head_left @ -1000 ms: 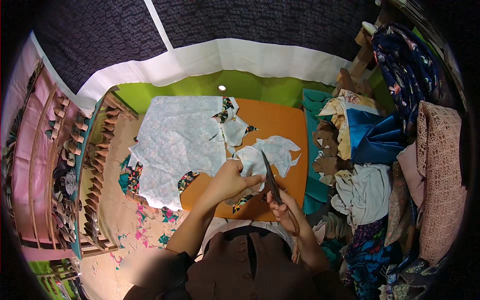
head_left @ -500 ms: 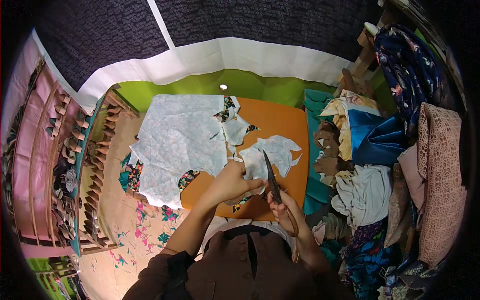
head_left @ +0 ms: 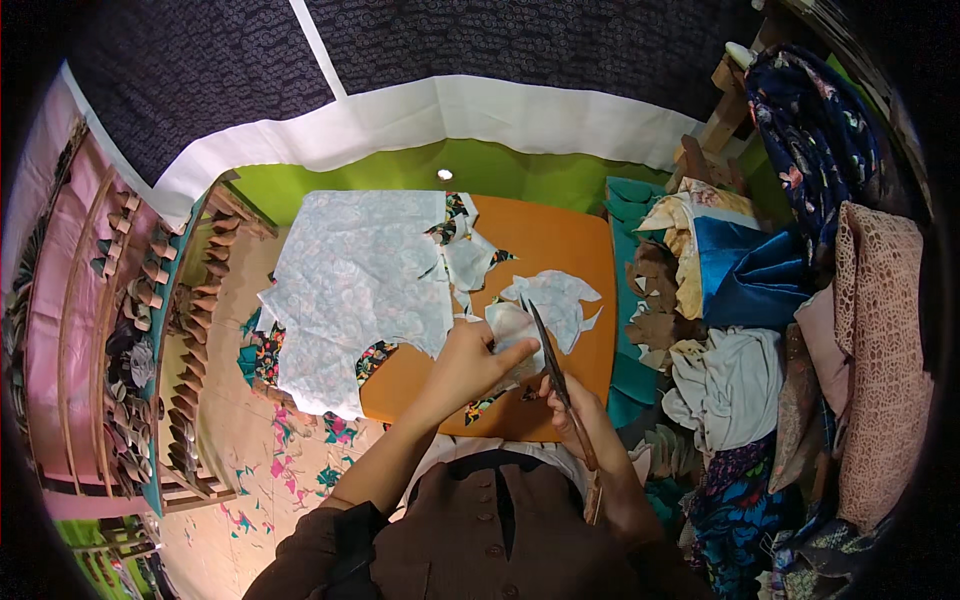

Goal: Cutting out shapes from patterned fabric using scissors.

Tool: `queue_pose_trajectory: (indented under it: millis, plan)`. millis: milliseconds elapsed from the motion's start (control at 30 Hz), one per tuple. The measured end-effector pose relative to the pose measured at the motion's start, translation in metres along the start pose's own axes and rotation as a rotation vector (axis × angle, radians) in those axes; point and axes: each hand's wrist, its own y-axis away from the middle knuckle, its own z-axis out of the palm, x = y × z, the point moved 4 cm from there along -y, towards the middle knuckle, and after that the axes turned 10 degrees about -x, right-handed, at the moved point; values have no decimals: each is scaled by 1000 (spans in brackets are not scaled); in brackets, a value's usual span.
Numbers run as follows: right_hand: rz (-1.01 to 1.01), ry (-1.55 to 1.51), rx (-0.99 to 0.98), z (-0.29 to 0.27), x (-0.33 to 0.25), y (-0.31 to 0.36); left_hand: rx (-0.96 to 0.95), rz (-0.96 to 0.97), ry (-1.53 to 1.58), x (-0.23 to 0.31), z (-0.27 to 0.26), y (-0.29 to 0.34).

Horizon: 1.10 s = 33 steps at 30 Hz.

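My right hand [head_left: 580,412] is closed round large dark scissors [head_left: 552,362], whose blades point away from me and whose handle runs down toward my right forearm. The blades look nearly together. My left hand [head_left: 468,360] pinches a small pale fabric piece [head_left: 512,322] between thumb and fingers, just left of the scissors. Beyond the blades a pale cut piece [head_left: 562,300] lies flat on the orange table [head_left: 590,225]. To the left spreads a big white-backed cloth [head_left: 360,280] with a dark floral face showing at its edges. Floral scraps [head_left: 484,408] lie near my wrists.
A rack with several wooden shoe-shaped forms [head_left: 190,370] stands at left. Colourful scraps [head_left: 285,460] litter the floor beside it. Along the right are piled fabrics, including shiny blue cloth [head_left: 750,270], a white bundle [head_left: 728,390] and pink lace [head_left: 880,370]. A dark patterned curtain hangs behind.
The scissors have turned in my right hand, so the blades look narrower and the handle sits lower. My left thumb and the fabric piece have shifted slightly up and right.
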Motion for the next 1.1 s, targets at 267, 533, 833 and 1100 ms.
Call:
queue_pose_trajectory:
  millis: [267, 533, 833, 1100]
  plan:
    - [55, -52, -46, -2, -2, -3, -38, -18, -106, -9, -3, 1]
    - [24, -61, -74, -2, 4, -2, -154, -214, -19, -6, -3, 5]
    - [52, -88, -62, 2, 15, -3, -121, -193, -80, -12, -7, 2]
    - [27, 163, -59, -4, 9, -4, -138, -205, -126, -18, -3, 4]
